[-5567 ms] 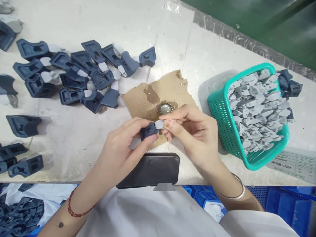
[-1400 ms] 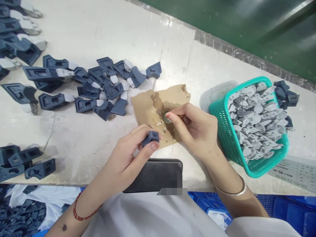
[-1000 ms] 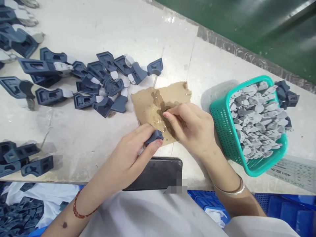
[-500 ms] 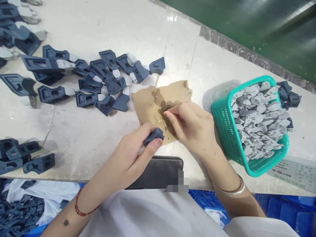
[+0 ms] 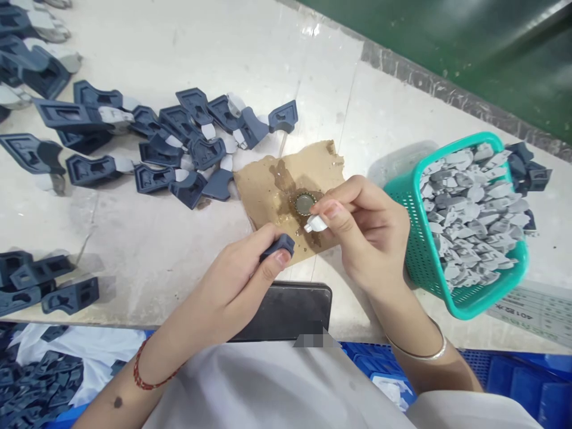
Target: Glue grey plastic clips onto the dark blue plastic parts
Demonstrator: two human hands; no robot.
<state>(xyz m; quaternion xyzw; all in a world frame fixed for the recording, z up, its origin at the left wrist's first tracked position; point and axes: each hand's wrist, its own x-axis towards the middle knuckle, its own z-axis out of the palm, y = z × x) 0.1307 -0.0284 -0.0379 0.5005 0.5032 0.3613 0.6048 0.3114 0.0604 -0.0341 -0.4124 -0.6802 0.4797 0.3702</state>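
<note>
My left hand [image 5: 243,280] is closed round a dark blue plastic part [image 5: 281,245], of which only one end shows past the thumb. Between the thumb and fingers of my right hand [image 5: 364,232] is a small light grey plastic piece [image 5: 316,224], its narrow tip pointing left. Just beyond that tip lies a bottle cap [image 5: 304,204], hollow side up, with what looks like liquid in it. The cap sits on a piece of brown cardboard [image 5: 259,185] with wet stains. The two held pieces are apart.
A green basket [image 5: 460,307] full of light grey pieces [image 5: 478,214] stands at the right. Joined blue-and-grey parts [image 5: 208,152] spread over the left of the table. A black phone [image 5: 286,310] lies at the near edge, above blue crates [image 5: 513,381].
My right hand has drawn back from the bottle cap and turned, so the cap and the light grey piece now show. The left hand is almost still.
</note>
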